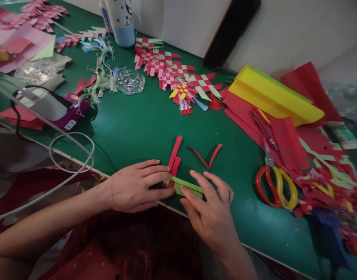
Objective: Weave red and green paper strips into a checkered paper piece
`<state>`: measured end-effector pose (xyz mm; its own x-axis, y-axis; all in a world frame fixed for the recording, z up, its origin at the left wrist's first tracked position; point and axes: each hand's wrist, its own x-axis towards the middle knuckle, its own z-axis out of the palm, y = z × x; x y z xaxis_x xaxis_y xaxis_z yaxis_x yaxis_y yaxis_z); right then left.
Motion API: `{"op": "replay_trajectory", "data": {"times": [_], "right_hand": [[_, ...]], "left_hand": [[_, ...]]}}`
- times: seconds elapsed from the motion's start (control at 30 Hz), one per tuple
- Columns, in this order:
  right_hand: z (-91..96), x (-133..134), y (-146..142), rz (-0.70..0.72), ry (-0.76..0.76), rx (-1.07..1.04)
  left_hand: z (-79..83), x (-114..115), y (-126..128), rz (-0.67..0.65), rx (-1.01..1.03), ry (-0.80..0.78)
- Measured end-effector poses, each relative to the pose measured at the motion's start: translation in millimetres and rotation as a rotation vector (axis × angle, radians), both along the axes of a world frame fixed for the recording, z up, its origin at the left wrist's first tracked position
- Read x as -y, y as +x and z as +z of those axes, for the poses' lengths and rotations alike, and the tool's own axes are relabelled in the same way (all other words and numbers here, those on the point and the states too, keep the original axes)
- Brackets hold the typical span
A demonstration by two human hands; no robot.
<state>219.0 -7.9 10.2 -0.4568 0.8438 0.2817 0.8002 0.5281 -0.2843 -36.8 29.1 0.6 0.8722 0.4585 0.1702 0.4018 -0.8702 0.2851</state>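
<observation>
On the green table [143,128] — hands [134,186] [209,219] press green-and-red paper strips [182,186]

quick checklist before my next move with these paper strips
left hand at the red paper strips: fingertips touching them, ok
right hand on the green paper strips: fingers resting over them, ok
green paper strips across the red paper strips: overlapping at the lower end, ok
red V-shaped strip: lying apart from both hands, ok
scissors: lying to the right, blades on red paper, ok
glue on the strips: cannot tell
</observation>
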Motion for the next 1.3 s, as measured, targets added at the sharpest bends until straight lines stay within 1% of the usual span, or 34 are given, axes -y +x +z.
{"op": "replay_trajectory", "data": {"times": [0.3, 0.5, 0.67, 0.9, 1.07, 1.2, 1.3], "right_hand": [[-3.2, 0, 2, -0.009, -0.014, 0.012], [-0.7, 4, 5, -0.009, 0.048, -0.081], [-0.6, 8, 6, -0.030, 0.055, -0.065], [-2.2, 6, 8, -0.010, 0.047, -0.069], [2.8, -1, 0, -0.040, 0.050, -0.107], [4.1, -8, -10, -0.042, 0.006, -0.061], [2.1, -10, -11, -0.035, -0.005, -0.037]], "left_hand": [[0.9, -1, 1, 0.001, -0.001, -0.013], [0.2, -1, 1, 0.005, 0.020, -0.005], [1.2, -1, 1, 0.001, 0.020, -0.003], [1.2, -1, 0, 0.007, 0.016, 0.021], [0.7, -1, 1, 0.014, 0.030, 0.031], [0.1, 0, 2, 0.022, 0.020, 0.029], [-0.5, -1, 2, 0.012, 0.016, 0.035]]}}
